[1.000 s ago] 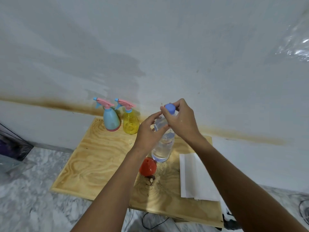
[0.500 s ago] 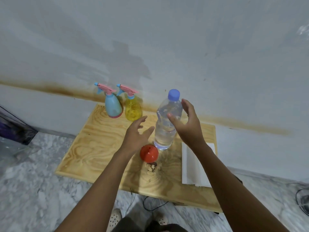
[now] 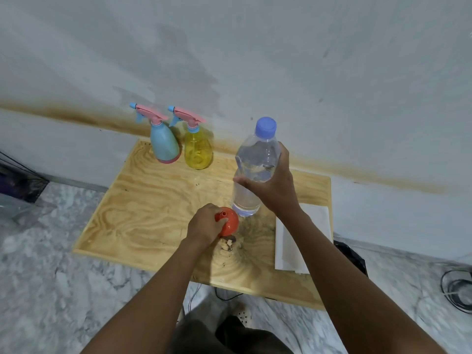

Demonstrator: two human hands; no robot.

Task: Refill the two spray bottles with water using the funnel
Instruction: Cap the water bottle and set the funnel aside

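Note:
A blue spray bottle (image 3: pixel 164 145) and a yellow spray bottle (image 3: pixel 198 152), both with pink triggers, stand side by side at the back of the wooden board (image 3: pixel 143 205), by the wall. A clear water bottle (image 3: pixel 249 190) with a blue cap on stands upright at the board's middle; my right hand (image 3: pixel 274 186) is wrapped around its right side. In front of it an orange funnel (image 3: pixel 229 223) lies mouth-down with its spout up. My left hand (image 3: pixel 207 224) is closed over the funnel's left side.
A folded white paper towel (image 3: pixel 304 238) lies on the board's right part. A dark knot (image 3: pixel 227 244) marks the wood just before the funnel. Marble floor surrounds the board, with cables (image 3: pixel 457 290) at the right and a dark bag (image 3: pixel 18 182) at the left.
My left hand has let go of the water bottle, dropped down and closed on the funnel. My right hand left the cap and now holds the bottle's body, which stands on the board.

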